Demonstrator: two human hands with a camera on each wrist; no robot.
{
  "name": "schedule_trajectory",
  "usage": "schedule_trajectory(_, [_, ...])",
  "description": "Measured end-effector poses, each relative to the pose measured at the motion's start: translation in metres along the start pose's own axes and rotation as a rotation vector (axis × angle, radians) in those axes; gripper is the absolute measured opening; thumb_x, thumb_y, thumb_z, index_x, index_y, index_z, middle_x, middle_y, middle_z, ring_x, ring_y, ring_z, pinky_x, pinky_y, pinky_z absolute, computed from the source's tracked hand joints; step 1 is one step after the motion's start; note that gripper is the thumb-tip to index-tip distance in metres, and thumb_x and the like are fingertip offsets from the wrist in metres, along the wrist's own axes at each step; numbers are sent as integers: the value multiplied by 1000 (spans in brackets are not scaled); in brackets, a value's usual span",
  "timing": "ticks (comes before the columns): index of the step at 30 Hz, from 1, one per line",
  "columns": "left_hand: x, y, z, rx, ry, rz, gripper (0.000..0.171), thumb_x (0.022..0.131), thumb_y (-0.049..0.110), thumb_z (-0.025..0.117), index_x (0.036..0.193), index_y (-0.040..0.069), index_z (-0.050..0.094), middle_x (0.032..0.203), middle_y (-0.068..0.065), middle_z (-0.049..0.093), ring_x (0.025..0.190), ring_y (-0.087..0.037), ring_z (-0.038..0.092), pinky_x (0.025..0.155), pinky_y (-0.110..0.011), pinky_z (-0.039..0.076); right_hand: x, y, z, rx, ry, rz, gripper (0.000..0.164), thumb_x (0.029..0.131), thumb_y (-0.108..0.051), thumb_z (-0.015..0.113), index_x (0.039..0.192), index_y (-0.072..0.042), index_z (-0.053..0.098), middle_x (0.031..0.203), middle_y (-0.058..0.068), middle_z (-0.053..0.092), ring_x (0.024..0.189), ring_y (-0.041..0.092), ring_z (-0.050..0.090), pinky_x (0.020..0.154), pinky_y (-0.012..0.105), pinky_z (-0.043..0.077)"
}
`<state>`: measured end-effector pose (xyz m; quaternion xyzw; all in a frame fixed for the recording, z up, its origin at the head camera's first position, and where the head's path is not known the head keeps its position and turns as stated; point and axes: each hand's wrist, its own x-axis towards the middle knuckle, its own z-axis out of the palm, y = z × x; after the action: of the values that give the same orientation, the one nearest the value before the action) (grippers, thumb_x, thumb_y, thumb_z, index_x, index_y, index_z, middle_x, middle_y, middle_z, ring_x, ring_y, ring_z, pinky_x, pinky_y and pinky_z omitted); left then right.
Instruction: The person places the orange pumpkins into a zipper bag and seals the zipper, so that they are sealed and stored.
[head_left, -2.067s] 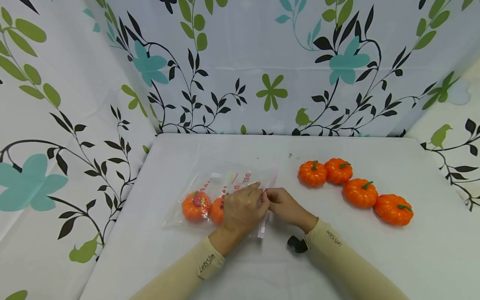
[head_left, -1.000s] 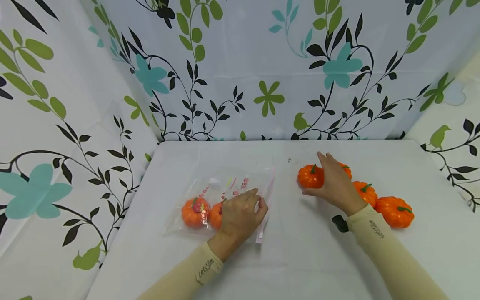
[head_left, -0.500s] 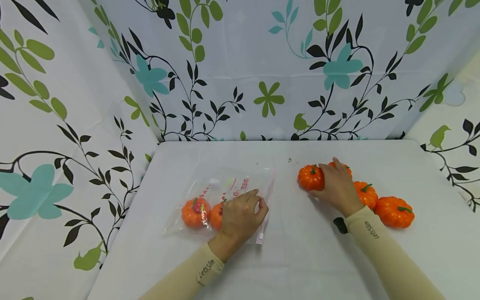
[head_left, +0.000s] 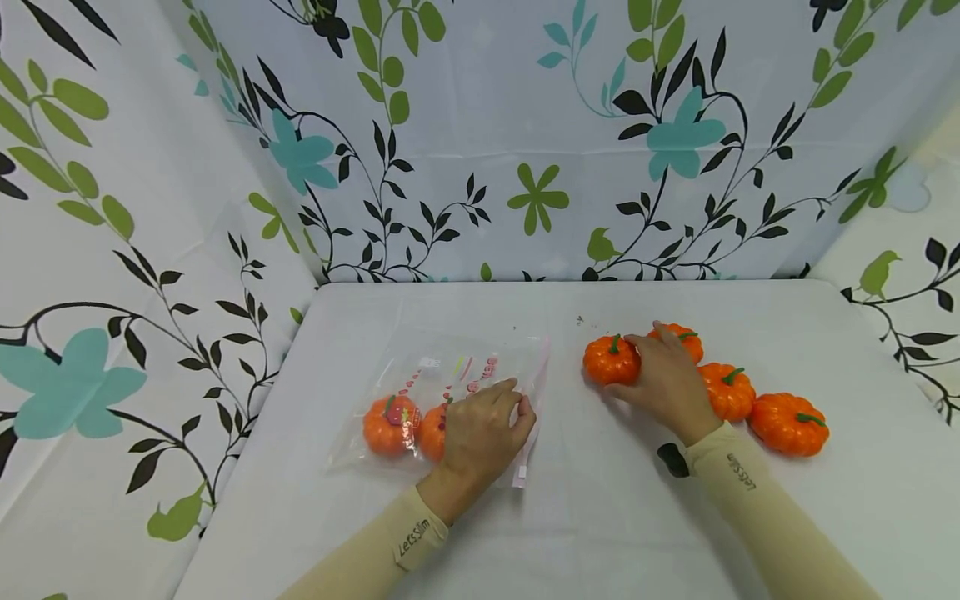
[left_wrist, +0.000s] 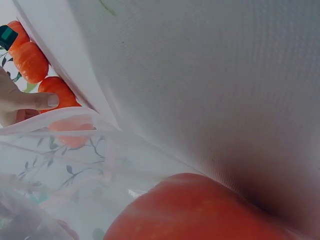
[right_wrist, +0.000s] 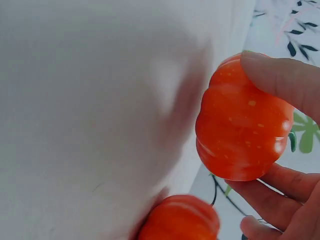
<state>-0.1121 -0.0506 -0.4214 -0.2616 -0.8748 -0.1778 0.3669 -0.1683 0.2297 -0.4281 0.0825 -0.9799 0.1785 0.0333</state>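
My left hand (head_left: 480,433) pinches a clear zip bag (head_left: 431,363) with red print near its opening, on the right side of the bag. Inside lie two orange toy pumpkins, one pumpkin (head_left: 387,427) in plain sight and another pumpkin (head_left: 431,432) partly behind the hand. In the left wrist view the bag's mouth (left_wrist: 75,114) gapes. My right hand (head_left: 667,383) grips the leftmost loose pumpkin (head_left: 609,362), thumb on one side and fingers on the other. The right wrist view shows that pumpkin (right_wrist: 245,125) held at the fingertips.
Three more pumpkins sit close by the right hand: a rear pumpkin (head_left: 684,340), a middle pumpkin (head_left: 727,393) and a front pumpkin (head_left: 791,425). A black wrist device (head_left: 672,460) shows under the right cuff. Patterned cloth (head_left: 465,150) hangs behind the white table (head_left: 600,533).
My right hand left the bag's edge, reached right to the pumpkins and took hold of the leftmost one, which has shifted slightly left. The left hand has stayed on the bag.
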Motion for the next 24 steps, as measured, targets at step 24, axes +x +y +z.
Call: schedule_trajectory(24, [2, -3, 0, 7, 14, -23, 11, 82, 16, 77, 78, 5, 76, 95, -11, 77, 77, -24, 76, 63, -34, 61, -18, -63, 32, 287, -56, -151, 83, 74, -41, 89, 140, -3, 55, 136, 13, 62, 126, 34, 56, 106, 54, 44])
